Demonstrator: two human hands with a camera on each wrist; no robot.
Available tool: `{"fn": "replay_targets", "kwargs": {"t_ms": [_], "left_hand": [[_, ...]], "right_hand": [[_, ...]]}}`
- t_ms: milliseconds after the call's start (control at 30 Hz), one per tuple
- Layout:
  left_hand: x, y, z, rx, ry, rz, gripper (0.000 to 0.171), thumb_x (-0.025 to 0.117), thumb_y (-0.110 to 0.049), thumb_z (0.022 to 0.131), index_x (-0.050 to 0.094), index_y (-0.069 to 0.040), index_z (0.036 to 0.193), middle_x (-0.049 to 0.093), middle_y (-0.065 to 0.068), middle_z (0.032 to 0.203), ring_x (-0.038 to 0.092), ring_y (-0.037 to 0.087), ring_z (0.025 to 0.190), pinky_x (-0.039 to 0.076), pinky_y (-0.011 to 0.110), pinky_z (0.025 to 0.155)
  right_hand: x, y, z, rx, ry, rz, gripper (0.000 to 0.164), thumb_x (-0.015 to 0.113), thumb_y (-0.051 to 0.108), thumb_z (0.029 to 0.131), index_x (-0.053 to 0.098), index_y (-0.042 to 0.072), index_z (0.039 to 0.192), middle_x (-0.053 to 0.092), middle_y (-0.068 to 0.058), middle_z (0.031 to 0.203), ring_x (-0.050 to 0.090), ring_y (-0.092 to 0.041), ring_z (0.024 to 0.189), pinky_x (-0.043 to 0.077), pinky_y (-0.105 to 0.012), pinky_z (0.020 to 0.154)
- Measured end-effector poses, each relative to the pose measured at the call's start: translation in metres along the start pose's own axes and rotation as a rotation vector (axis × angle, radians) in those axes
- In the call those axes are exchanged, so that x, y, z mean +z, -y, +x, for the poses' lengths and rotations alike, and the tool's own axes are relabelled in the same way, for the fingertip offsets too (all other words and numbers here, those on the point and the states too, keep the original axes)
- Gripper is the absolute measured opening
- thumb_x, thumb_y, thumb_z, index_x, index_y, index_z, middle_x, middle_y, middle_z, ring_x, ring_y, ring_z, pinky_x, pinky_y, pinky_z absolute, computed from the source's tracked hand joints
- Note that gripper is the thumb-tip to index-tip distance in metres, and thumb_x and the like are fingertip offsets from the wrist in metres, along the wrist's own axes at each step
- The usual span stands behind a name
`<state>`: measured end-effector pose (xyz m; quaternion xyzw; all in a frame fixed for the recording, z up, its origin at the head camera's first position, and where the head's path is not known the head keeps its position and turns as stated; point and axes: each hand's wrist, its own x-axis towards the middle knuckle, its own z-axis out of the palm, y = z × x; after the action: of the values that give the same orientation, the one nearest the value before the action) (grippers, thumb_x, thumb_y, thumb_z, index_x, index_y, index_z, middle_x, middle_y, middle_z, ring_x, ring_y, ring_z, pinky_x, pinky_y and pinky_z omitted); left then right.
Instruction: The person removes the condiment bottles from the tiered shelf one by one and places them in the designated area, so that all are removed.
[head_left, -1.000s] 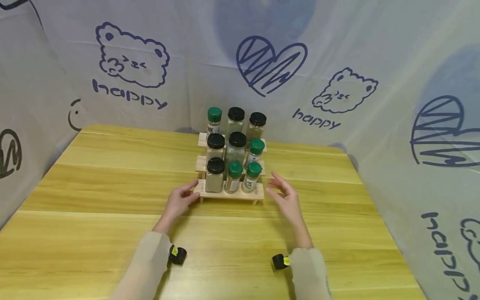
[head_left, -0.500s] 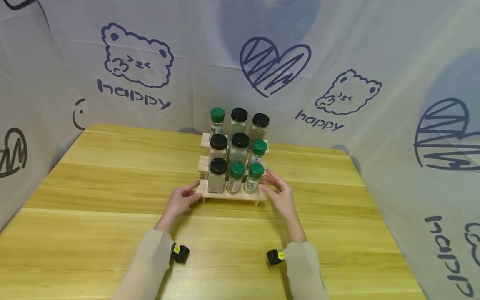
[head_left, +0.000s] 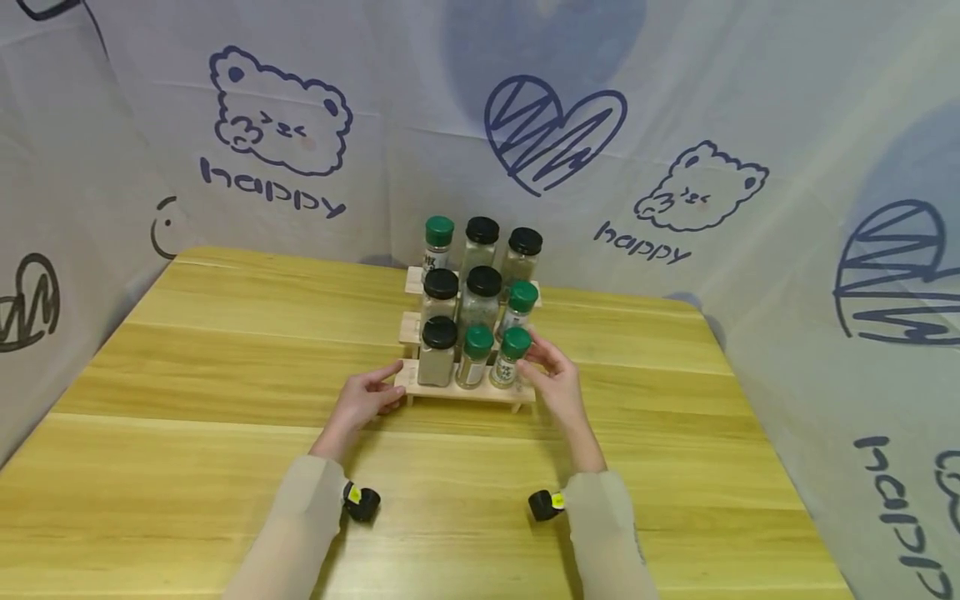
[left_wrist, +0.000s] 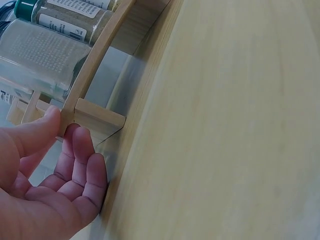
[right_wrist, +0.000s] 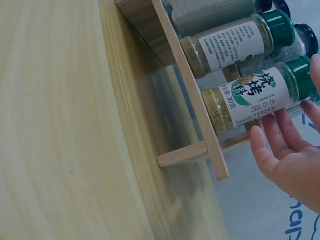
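— Right hand has come in: a second ago it stood off the wooden rack, and now its fingers are up at the corner jar.

— And from the left?

— Table wood runs from the left hand out to the far left edge, so there's room that side. That hand pinches the end of the lowest tier, thumb on top, fingers curled below.

— Under that?

— Open space between tier and table, with a short leg just beside the fingertips.

— Between the hands?

— Nearest the left fingers on that tier is a black-capped jar, then a green-capped jar. Two more tiers of jars climb behind, farther off than the left fingers.

— And the right end?

— The corner jar stands upright within the spread of the right thumb and fingers. They're wide around it; I can't tell which of them touch. A bare strip of tier reaches past the jar, below the fingertips, to the tier's edge.

— Beyond the hand?

— More wood, running to the table's right edge.
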<state>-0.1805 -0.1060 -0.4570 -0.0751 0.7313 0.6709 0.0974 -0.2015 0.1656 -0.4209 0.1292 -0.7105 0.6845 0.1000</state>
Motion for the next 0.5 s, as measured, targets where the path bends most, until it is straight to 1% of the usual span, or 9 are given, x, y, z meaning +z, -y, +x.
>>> {"fn": "replay_targets", "kwargs": {"t_ms": [67,200,300,500], "left_hand": [[-0.0001,0.0000,-0.0001,0.000,0.004,-0.005,0.045,0.060,-0.003,0.085,0.047,-0.005,0.128,0.060,0.009,0.080,0.057,0.011,0.065,0.050,0.024,0.064],[-0.0004,0.0004,0.0002,0.002,0.004,-0.013,0.045,0.060,-0.002,0.084,0.047,-0.005,0.128,0.060,0.009,0.079,0.057,0.011,0.064,0.050,0.024,0.063],[-0.0006,0.0007,0.0006,0.002,0.004,-0.017,0.045,0.060,-0.002,0.084,0.047,-0.005,0.128,0.060,0.009,0.078,0.057,0.011,0.064,0.050,0.024,0.062],[-0.0003,0.0012,0.0011,0.006,0.005,-0.018,0.045,0.060,-0.002,0.084,0.048,-0.004,0.127,0.062,0.010,0.079,0.058,0.012,0.064,0.050,0.025,0.062]], "right_hand": [[0.0009,-0.0004,0.0006,0.022,-0.012,0.027,0.046,0.059,-0.014,0.078,0.046,-0.011,0.122,0.059,-0.020,0.101,0.055,-0.012,0.087,0.047,-0.022,0.076],[0.0033,0.0013,0.0015,0.095,-0.030,0.081,0.044,0.057,-0.011,0.082,0.046,-0.009,0.124,0.060,-0.009,0.097,0.056,-0.010,0.085,0.050,-0.025,0.070],[0.0051,0.0035,0.0020,0.140,-0.038,0.106,0.043,0.055,-0.009,0.084,0.045,-0.009,0.125,0.059,-0.004,0.094,0.057,-0.009,0.081,0.051,-0.027,0.066],[0.0069,0.0026,0.0032,0.150,-0.047,0.109,0.042,0.055,-0.008,0.084,0.045,-0.009,0.124,0.060,0.002,0.089,0.056,-0.007,0.078,0.050,-0.024,0.064]]}}
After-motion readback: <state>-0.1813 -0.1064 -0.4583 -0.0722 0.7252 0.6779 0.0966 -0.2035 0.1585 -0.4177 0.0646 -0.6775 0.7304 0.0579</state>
